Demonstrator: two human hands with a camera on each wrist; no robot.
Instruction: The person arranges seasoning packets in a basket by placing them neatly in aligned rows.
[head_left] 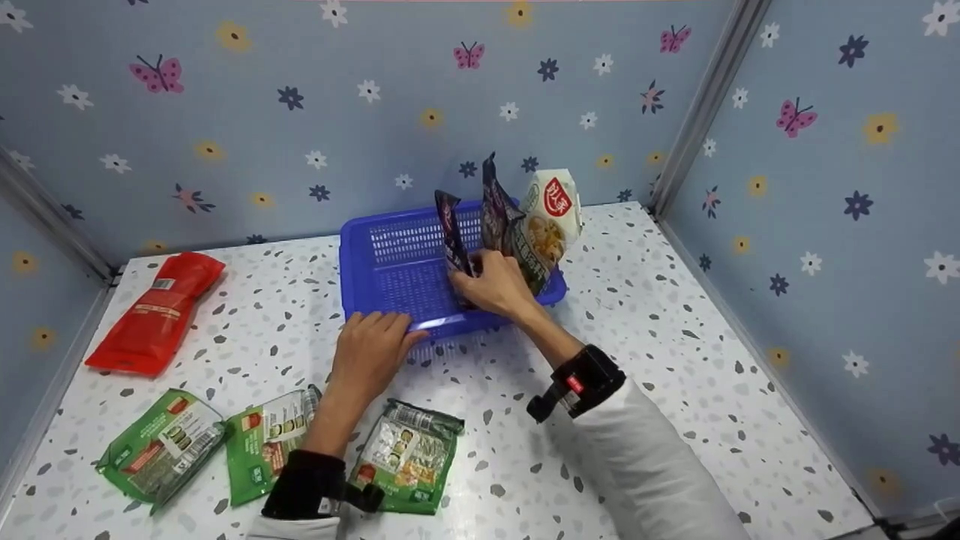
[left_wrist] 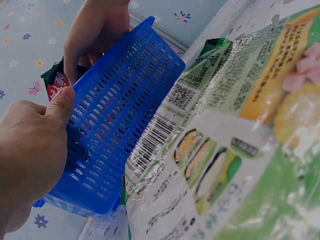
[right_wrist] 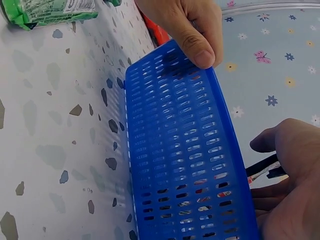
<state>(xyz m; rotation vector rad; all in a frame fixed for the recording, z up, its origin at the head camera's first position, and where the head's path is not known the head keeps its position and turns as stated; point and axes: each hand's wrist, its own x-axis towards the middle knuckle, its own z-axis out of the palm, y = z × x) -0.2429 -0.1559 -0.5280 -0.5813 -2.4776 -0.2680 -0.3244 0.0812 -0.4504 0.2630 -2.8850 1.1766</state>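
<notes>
A blue plastic basket (head_left: 390,289) with slotted walls sits at the back of the table. My left hand (head_left: 371,349) grips its near rim, thumb along the outside in the left wrist view. Inside the basket, toward its right half, my right hand (head_left: 495,285) pinches a narrow dark packet (head_left: 450,225) that stands upright; its fingertips are partly hidden. Just right of that hand, another dark packet (head_left: 496,206) stands on end. Beside it leans a white and dark green food bag (head_left: 551,217) with a red label, against the basket's right end.
A red pouch (head_left: 161,311) lies at the table's left. Along the front are three green food packets: one at the left (head_left: 165,446), a middle packet (head_left: 262,442) partly behind my left forearm, and a right packet (head_left: 412,457). Patterned wall panels (head_left: 390,135) enclose the table.
</notes>
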